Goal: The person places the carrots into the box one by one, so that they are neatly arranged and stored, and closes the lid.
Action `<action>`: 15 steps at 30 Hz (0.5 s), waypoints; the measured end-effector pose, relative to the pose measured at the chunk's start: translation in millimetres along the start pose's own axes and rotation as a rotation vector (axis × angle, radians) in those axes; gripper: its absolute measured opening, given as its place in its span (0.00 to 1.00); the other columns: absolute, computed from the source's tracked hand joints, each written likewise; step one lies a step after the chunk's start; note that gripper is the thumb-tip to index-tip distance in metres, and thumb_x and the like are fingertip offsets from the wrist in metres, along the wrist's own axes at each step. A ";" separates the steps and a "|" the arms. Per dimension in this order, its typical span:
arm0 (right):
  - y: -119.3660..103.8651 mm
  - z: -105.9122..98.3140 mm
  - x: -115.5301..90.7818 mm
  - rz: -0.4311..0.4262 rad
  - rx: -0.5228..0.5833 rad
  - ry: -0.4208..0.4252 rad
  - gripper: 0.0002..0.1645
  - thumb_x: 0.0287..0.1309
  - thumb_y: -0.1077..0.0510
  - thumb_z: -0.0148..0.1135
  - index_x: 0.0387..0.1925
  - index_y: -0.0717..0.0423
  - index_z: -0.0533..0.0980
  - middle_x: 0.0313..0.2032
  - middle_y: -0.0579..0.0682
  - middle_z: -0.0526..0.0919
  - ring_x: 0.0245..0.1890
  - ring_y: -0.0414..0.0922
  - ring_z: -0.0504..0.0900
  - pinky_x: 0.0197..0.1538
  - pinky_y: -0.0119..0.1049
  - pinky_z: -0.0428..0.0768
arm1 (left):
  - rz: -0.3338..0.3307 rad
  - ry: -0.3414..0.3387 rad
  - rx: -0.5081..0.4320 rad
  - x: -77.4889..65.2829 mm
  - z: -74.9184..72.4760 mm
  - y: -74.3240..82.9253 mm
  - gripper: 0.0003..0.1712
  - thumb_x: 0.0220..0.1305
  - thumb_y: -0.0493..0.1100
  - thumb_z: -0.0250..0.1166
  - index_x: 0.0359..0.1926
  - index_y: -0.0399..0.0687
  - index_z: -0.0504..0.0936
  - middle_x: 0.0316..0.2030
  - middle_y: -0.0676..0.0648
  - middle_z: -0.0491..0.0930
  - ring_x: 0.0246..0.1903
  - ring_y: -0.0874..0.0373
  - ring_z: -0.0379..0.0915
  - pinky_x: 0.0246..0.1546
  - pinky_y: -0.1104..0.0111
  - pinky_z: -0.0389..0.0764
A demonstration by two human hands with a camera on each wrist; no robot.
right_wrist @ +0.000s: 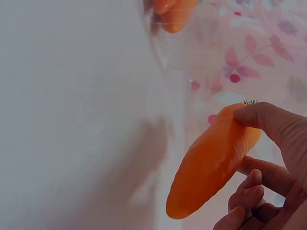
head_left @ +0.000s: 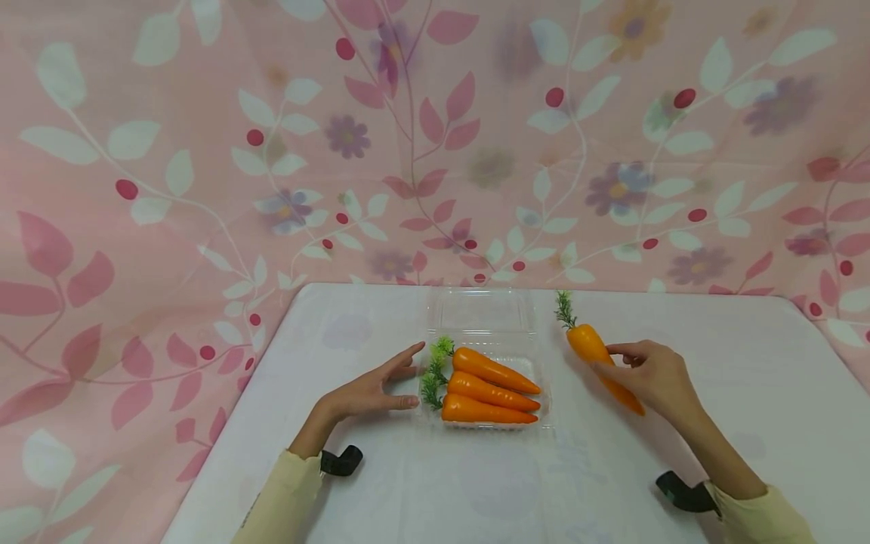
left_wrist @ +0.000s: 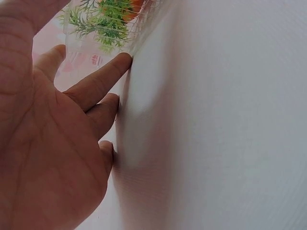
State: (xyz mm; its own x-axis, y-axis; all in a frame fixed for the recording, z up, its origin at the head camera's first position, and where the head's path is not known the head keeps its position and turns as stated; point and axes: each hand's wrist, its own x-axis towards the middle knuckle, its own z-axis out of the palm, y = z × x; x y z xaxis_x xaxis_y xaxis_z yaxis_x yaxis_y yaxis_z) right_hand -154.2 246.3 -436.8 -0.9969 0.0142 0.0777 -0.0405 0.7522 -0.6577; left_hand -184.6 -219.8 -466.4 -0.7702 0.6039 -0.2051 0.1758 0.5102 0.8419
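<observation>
My right hand [head_left: 655, 378] pinches a toy carrot [head_left: 590, 344] between thumb and fingers, to the right of a clear plastic box. The carrot's green top points away to the back left and its tip toward the front right; in the right wrist view its orange body [right_wrist: 206, 163] hangs over the white surface. Three more orange carrots [head_left: 485, 391] lie side by side in the clear box [head_left: 544, 363], leafy tops on the left. Beside the box's left edge is my left hand [head_left: 370, 391], fingers spread and holding nothing. Fingertips [left_wrist: 125, 58] come right up near the box wall.
The box's clear lid [head_left: 484, 310] lies folded back toward the rear edge of the white-covered table [head_left: 381, 483]. A pink floral cloth [head_left: 435, 151] hangs behind the table. Dark wrist mounts [head_left: 343, 460] sit at both cuffs.
</observation>
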 end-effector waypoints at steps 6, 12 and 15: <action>-13.9 -5.8 -0.6 -0.040 0.027 0.021 0.32 0.52 0.40 0.74 0.47 0.62 0.84 0.34 0.53 0.79 0.35 0.51 0.71 0.31 0.37 0.73 | 0.005 0.002 0.008 -0.6 0.1 -0.1 0.54 0.61 0.56 0.70 0.78 0.70 0.45 0.71 0.48 0.62 0.70 0.52 0.56 0.66 0.40 0.54; -29.1 -7.6 -1.8 -0.063 0.053 0.012 0.32 0.51 0.39 0.74 0.47 0.60 0.85 0.35 0.55 0.80 0.36 0.51 0.71 0.31 0.37 0.72 | 0.002 0.003 0.013 -0.4 0.4 -1.2 0.54 0.61 0.56 0.70 0.78 0.71 0.45 0.71 0.49 0.62 0.70 0.53 0.56 0.66 0.41 0.54; -36.9 -7.0 -1.8 -0.075 0.066 0.002 0.31 0.50 0.39 0.75 0.46 0.60 0.85 0.34 0.53 0.80 0.36 0.50 0.71 0.30 0.36 0.72 | 0.002 0.002 0.010 -0.8 0.4 -0.5 0.54 0.62 0.55 0.70 0.78 0.71 0.45 0.71 0.48 0.62 0.70 0.52 0.56 0.66 0.40 0.54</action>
State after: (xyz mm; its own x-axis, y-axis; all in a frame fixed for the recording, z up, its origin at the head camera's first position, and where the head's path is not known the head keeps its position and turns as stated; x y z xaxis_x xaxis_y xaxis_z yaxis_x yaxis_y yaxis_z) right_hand -150.4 223.2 -407.4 -0.9907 -0.0395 0.1301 -0.1198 0.7062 -0.6978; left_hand -183.9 -220.3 -466.9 -0.7708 0.6041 -0.2023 0.1839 0.5151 0.8372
